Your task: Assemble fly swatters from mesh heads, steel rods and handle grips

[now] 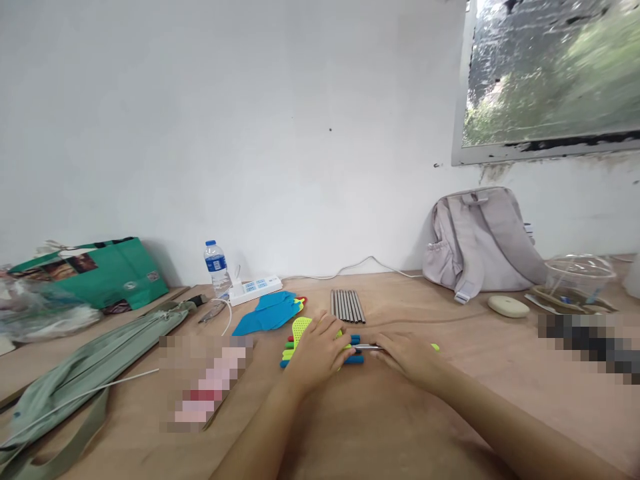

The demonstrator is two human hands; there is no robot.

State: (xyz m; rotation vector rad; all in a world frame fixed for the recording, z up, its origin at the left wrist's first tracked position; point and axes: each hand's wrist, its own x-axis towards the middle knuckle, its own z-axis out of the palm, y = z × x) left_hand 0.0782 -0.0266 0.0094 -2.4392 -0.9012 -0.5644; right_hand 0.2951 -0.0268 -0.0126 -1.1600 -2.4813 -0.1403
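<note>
My left hand (323, 343) is closed over a yellow-green perforated piece (301, 327) that looks like a fly swatter head. A silver metal rod (369, 347) runs from it to my right hand (407, 353), whose fingers are wrapped around its other part. A yellow-green tip (435, 347) sticks out past my right hand. Under and beside my left hand lie several coloured handles; a blue handle (355, 360) shows nearest me. Behind my hands, several metal rods (347, 307) lie in a row. Blue flat pieces (270, 312) are piled to the left, with yellow and red edges showing.
At the back left stand a water bottle (216, 263) and a white power strip (256, 290). A green bag (125, 273) and a grey-green bag (100, 367) lie left. A backpack (485, 243), a cream oval case (509, 306) and a clear plastic bowl (580, 270) are right.
</note>
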